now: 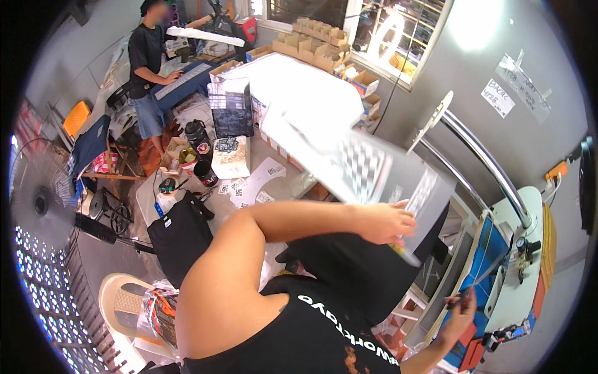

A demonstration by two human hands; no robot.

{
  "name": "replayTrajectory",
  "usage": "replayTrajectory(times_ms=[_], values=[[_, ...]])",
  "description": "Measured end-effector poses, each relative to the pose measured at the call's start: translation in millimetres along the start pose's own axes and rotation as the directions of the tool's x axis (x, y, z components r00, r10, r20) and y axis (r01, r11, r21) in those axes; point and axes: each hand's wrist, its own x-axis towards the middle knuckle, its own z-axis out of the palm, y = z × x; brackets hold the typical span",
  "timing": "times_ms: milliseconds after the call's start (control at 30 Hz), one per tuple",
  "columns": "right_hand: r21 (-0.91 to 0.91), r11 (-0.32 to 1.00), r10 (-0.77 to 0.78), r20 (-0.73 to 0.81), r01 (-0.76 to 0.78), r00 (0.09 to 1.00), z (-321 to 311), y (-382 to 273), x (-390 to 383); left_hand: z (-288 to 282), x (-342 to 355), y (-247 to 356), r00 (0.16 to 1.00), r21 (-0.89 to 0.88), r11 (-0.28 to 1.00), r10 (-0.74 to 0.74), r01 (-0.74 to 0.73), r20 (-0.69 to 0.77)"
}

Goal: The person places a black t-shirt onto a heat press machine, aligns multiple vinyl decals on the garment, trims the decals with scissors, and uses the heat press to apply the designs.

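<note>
My left hand (389,224) grips the lower edge of a pale, blurred sheet (408,174) with checkered and grey printed patches, raised above a black cloth (355,268) on my front. My right hand (461,315), low at the right, is closed on a dark handle (456,299) beside a machine (526,274) with a pale top, blue lower part, curved chrome bars and a gauge. Exactly what that handle belongs to is unclear.
A cluttered table (237,209) holds cards, a black mug (205,171) and black garments (174,237). A person (146,75) stands at the back left. A fan (43,199) and plastic chair (112,299) are at left; cardboard boxes (308,43) line the window.
</note>
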Motion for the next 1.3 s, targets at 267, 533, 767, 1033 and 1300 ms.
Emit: replayTrajectory(times_ms=[267, 533, 767, 1033, 1300], values=[[0.241, 0.872, 0.37, 0.244, -0.425, 0.897, 100, 51, -45, 157, -57, -6, 0.934, 0.149, 0.928, -0.353, 0.341, 0.055], [0.24, 0.862, 0.328, 0.405, -0.446, 0.853, 128, 73, -42, 193, -36, -13, 0.841, 0.141, 0.831, -0.518, 0.538, -0.156], [0.334, 0.761, 0.339, 0.526, -0.557, 0.779, 130, 61, -82, 135, -19, -36, 0.823, 0.416, 0.74, -0.566, 0.529, -0.039], [0.341, 0.515, 0.646, 0.449, -0.787, 0.617, 84, 86, -162, 127, -7, -53, 0.907, 0.22, 0.886, -0.421, 0.409, 0.01], [0.449, 0.495, 0.628, 0.406, -0.744, 0.664, 124, 80, -155, 161, -18, -32, 0.953, -0.009, 0.955, -0.296, 0.296, -0.069]])
